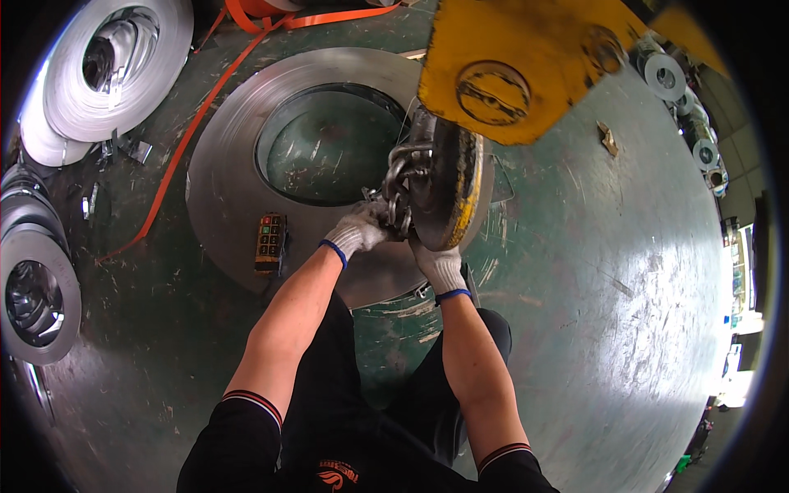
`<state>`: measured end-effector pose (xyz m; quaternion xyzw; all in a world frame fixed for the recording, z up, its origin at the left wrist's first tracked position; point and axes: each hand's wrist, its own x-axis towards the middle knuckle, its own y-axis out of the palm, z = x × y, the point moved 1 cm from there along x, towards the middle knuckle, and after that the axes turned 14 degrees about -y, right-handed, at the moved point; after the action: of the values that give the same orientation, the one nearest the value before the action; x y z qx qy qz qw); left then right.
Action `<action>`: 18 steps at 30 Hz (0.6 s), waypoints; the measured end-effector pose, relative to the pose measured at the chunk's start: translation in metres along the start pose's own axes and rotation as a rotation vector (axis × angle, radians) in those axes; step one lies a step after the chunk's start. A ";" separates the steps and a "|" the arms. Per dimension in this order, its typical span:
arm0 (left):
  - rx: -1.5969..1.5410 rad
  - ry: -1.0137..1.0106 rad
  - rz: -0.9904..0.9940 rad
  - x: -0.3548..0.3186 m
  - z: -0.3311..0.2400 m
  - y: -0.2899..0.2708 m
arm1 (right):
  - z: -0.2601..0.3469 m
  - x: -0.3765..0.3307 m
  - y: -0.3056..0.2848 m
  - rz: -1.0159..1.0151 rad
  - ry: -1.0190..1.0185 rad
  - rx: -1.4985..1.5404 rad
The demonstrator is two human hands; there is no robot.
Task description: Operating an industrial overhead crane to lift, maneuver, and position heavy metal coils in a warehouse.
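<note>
Chain (pixel 398 179) sits between our gloved hands, against the left side of the dark hook (pixel 457 193), over the near right part of a flat steel coil (pixel 226 168). To do this well, we should, in our judgement, guide the links one at a time, untwisted, into the hook's throat, and keep fingertips out of any gap where metal could close under load. Our left hand (pixel 363 230) looks curled around the lowest links, its fingers partly hidden; our right hand (pixel 440 264) reaches up beneath the hook, and we cannot tell how far its fingers are bent or whether they grip anything. Both forearms stretch forward and converge, the left angling rightward, the right leaning left, elbows slightly bent outside our knees. Just beyond our left forearm, the button pendant (pixel 269 244) rests on the coil, within reach; we would best leave it alone until both hands are clear. Farther off, the yellow hook block (pixel 477 70) looms on the right, and an orange strap (pixel 175 168) crosses the green floor (pixel 575 246) leftward.
</note>
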<state>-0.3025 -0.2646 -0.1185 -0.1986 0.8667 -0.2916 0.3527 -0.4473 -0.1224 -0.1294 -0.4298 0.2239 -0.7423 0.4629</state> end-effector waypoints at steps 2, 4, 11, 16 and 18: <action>-0.001 -0.022 -0.031 0.002 0.020 0.000 | 0.016 0.012 0.005 0.083 0.076 0.026; -0.068 -0.086 -0.005 0.004 0.039 0.003 | 0.018 0.013 0.010 0.072 0.247 0.204; 0.073 -0.417 -0.791 -0.069 0.109 -0.023 | -0.001 0.001 -0.094 -0.464 0.704 0.624; -0.074 -0.793 -0.834 -0.100 0.215 -0.019 | -0.007 -0.007 -0.098 -0.345 0.759 0.629; -0.205 -0.886 -0.598 -0.100 0.180 -0.023 | -0.022 -0.024 -0.102 -0.297 0.703 0.580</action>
<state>-0.1008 -0.2924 -0.1591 -0.5737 0.5648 -0.1814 0.5647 -0.5114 -0.0551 -0.0770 -0.0333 0.0867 -0.9325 0.3491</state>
